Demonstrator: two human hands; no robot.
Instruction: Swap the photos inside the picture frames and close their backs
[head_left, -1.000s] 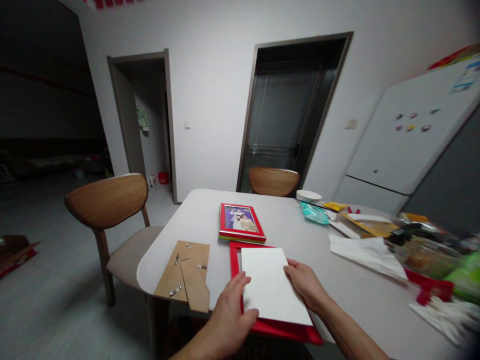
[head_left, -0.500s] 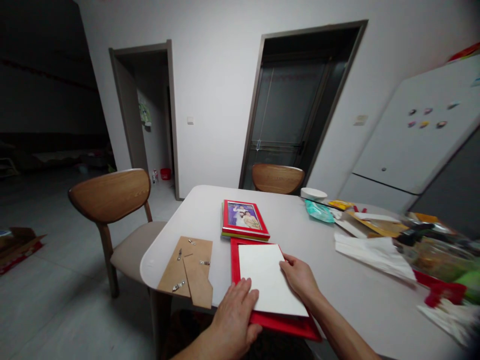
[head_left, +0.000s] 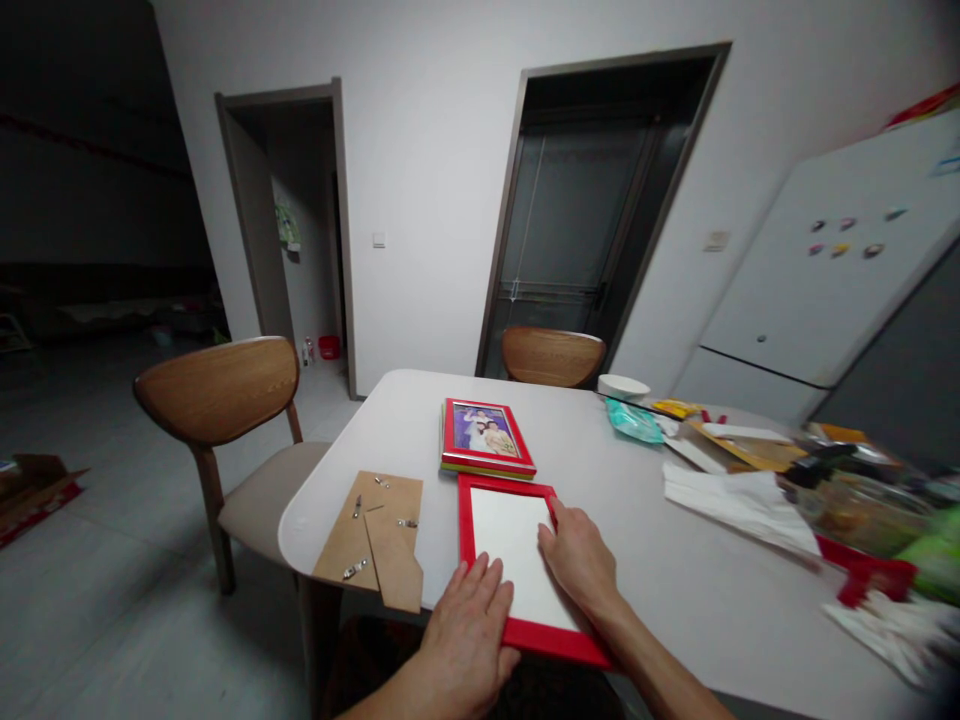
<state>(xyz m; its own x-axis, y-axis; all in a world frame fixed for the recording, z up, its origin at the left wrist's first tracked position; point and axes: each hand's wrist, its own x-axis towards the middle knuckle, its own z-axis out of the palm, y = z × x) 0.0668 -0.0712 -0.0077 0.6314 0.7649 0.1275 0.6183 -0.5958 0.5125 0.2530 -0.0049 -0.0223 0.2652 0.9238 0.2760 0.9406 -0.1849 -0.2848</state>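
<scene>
A red picture frame (head_left: 559, 638) lies at the table's near edge with a white sheet (head_left: 510, 540) inside its border. My left hand (head_left: 469, 625) rests flat over the frame's lower left corner, fingers stretched onto the sheet and thumb by the near rim. At the right rim is my right hand (head_left: 581, 560), closed, its index finger along the border and its thumb over the sheet; its other fingers are mostly hidden. Beyond the frame, a framed photo (head_left: 487, 432) with a red border tops a small stack. To the left lies a brown backing board (head_left: 375, 530) with metal clips and a stand flap.
A wooden chair (head_left: 225, 400) stands left of the white table (head_left: 600, 480), another chair (head_left: 553, 357) behind it. On the right are a white bowl (head_left: 622, 387), a teal packet (head_left: 634, 420), white paper (head_left: 739, 505) and a clutter of bags and containers.
The white sheet has gone from lying raised and askew over the frame to sitting within its border. My right hand has shifted left onto the frame's right rim. My left hand stays about where it was.
</scene>
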